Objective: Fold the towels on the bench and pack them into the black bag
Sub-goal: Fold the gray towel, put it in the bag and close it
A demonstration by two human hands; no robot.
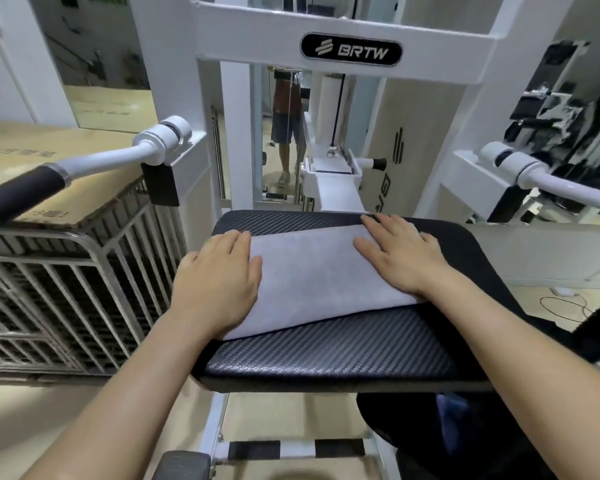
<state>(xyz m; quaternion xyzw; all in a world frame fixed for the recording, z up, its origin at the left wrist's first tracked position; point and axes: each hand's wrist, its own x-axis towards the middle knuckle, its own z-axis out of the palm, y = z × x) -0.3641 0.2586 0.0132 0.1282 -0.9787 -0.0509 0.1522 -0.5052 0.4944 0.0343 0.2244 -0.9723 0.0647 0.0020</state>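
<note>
Two hands lie flat on one pale grey towel [312, 278], which sits folded on the black padded bench [326, 351] at the middle of the view. The left hand [219, 278] covers the towel's 9 o'clock edge and the right hand [400, 258] its 2 o'clock corner. On both, the fingers are straight and spread, palms down, grasping nothing and only pressing. That spread looks meant to smooth the cloth and set the crease, so the layers do not spring apart on the slick textured pad. The near edge at 6 o'clock lifts slightly off the pad, which suggests more than one layer, though I cannot tell how many folds there are. No other towel shows on the bench. A dark shape I take for the black bag [388, 424] sits low at 5 o'clock, just under the bench's near corner, with a blue patch [454, 410] showing in it. It is probably kept that close so a folded towel can drop straight in. A wire cage [66, 271] stands at 9 o'clock and the white machine frame [343, 26] at 12 o'clock.
</note>
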